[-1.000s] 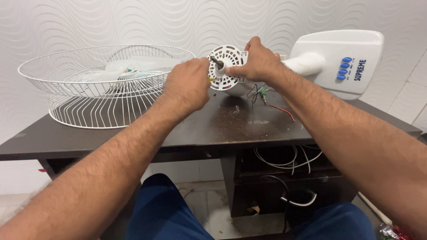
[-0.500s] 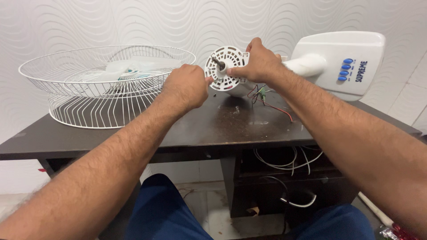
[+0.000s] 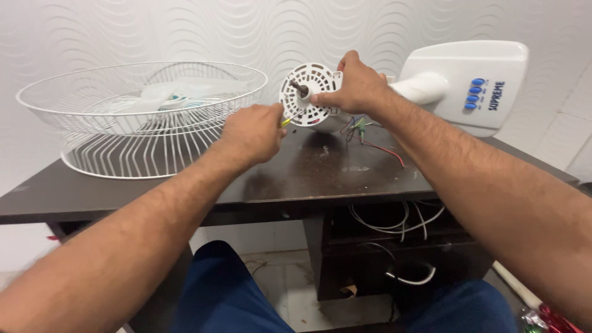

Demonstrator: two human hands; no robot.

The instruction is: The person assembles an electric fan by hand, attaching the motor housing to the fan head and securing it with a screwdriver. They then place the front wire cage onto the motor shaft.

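Observation:
A white fan motor housing (image 3: 303,92) with a round vented face and a dark shaft lies on its side on the dark table (image 3: 320,172). My right hand (image 3: 356,86) grips the housing from the right and above. My left hand (image 3: 254,132) is closed on a small screwdriver (image 3: 290,118) with a yellow handle; its tip touches the lower left of the vented face. Red, green and black loose wires (image 3: 370,139) trail from under the housing onto the table.
The fan's white base with blue buttons (image 3: 472,83) sticks up at the right. A white wire fan guard (image 3: 132,120) with the blades inside lies at the table's left. White cables (image 3: 394,225) hang in the shelf under the table. My blue-clad legs (image 3: 228,290) are below.
My left hand has drawn back slightly down and left, so the screwdriver's shaft and yellow handle now show between it and the housing. My right hand stays on the housing.

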